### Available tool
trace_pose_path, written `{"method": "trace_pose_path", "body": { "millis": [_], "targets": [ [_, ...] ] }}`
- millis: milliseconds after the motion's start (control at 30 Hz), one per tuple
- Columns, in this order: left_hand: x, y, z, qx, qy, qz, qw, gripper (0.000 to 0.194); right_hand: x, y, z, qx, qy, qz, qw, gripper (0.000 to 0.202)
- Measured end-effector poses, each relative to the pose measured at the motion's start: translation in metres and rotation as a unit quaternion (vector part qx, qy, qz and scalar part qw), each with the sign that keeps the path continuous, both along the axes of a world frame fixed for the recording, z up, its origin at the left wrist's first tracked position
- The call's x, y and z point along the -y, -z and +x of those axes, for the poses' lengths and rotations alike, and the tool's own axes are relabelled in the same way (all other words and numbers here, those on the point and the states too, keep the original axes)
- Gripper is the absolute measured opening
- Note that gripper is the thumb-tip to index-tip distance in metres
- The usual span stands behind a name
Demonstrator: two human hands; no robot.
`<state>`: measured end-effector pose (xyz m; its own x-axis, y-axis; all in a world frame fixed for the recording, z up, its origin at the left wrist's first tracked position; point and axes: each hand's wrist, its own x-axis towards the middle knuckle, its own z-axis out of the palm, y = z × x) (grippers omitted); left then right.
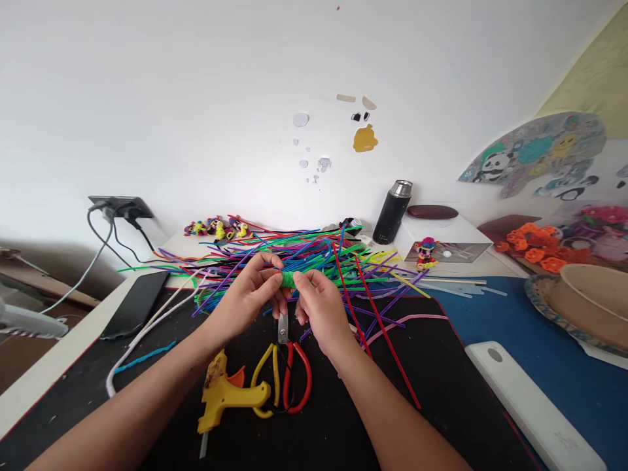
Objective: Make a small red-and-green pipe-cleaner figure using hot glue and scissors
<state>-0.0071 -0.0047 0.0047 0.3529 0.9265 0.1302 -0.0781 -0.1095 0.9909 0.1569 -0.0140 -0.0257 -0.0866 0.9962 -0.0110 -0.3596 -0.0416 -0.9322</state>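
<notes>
Between my two hands is a small green coil (pixel 288 280), which looks like wound pipe cleaner. My left hand (pixel 258 284) pinches its left end with thumb and fingers. On the other end, the thumb and fingers of my right hand (pixel 318 301) press closed. Behind both hands spreads a big pile of coloured pipe cleaners (pixel 275 245) in green, blue, purple and red. Just below the hands lie scissors (pixel 299 379) with one red and one yellow handle, blades pointing away. A yellow glue gun (pixel 230 396) rests left of them, partly over the yellow handle.
A black phone (pixel 137 304) lies at the left on the black mat (pixel 324 438). Small pipe-cleaner figures (pixel 218 227) stand at the back left, another figure (pixel 426 254) by a white box (pixel 446 239). A black flask (pixel 392 212) stands nearby. At right are a white bar (pixel 534 405) and a bowl (pixel 596 301).
</notes>
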Motion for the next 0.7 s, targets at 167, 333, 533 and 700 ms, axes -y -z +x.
{"method": "trace_pose_path", "body": {
  "millis": [167, 333, 533, 700],
  "targets": [
    [-0.0002, 0.0009, 0.001, 0.002, -0.003, 0.003, 1.0, 0.041, 0.0005, -0.0012, 0.0003, 0.007, 0.0, 0.0, 1.0, 0.052],
    [-0.0005, 0.0028, 0.0011, 0.003, -0.003, 0.004, 1.0, 0.04, -0.0002, -0.0007, 0.0001, 0.006, 0.002, -0.001, 1.0, 0.053],
    [-0.0006, 0.0031, 0.0015, 0.002, 0.0, 0.004, 1.0, 0.04, -0.0005, 0.002, -0.0006, 0.003, 0.001, -0.002, 1.0, 0.052],
    [0.0, 0.0021, 0.0018, 0.002, -0.003, -0.001, 1.0, 0.04, -0.0011, 0.0035, -0.0013, -0.001, 0.0, -0.001, 1.0, 0.051]
  ]
}}
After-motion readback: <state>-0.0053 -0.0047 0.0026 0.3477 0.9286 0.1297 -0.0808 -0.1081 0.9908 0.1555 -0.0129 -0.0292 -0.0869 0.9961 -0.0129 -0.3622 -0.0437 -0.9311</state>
